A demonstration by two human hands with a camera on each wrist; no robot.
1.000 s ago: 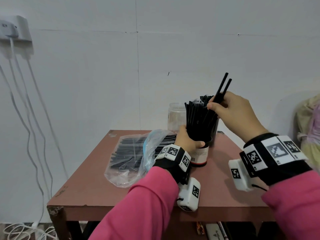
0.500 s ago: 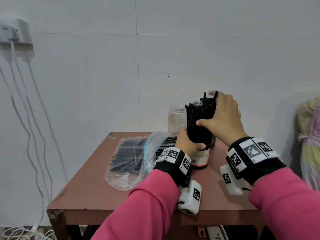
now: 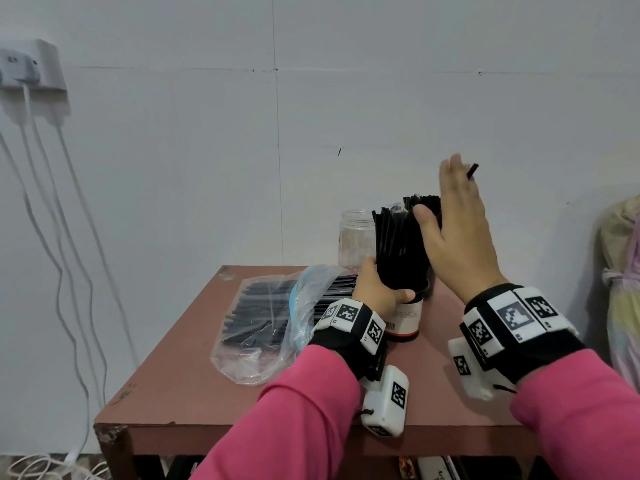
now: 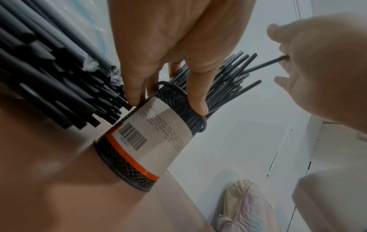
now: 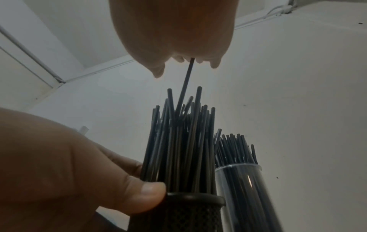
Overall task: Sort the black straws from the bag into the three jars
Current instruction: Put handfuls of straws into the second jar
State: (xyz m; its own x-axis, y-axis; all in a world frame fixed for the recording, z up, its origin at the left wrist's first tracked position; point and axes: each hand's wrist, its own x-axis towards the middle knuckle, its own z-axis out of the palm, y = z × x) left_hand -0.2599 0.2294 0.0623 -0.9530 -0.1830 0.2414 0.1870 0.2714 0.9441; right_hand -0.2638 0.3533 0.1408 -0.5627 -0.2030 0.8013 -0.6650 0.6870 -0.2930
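We had our left hand (image 3: 375, 292) wrapped round the rim of the mesh cup (image 4: 158, 135), thumb and fingers clasping both the cup and the thick bundle of straws (image 3: 398, 244) standing in it, which kept the cup steady on the bench (image 3: 194, 375). Our right hand (image 3: 457, 230) was raised above the bundle, its fingertips pinching the top end of a single straw (image 5: 185, 83) whose lower end was down among the others. Just beside the mesh cup stood a clear jar (image 5: 244, 188) also packed with straws, and behind them a second clear jar (image 3: 356, 233) that looked empty (we could not see to its bottom). The bag (image 3: 263, 323) lay on the bench to the left, touching our left wrist, with many straws still inside it, so we judged the sorting well short of done. The straws seemed very light, thin and smooth, stiff enough to stand but likely to bend or kink under a hard squeeze; a gentle pinch near one end suited a single straw, while a handful was better taken round the middle. The packed cup looked top-heavy, so we thought holding it at the rim was wise.
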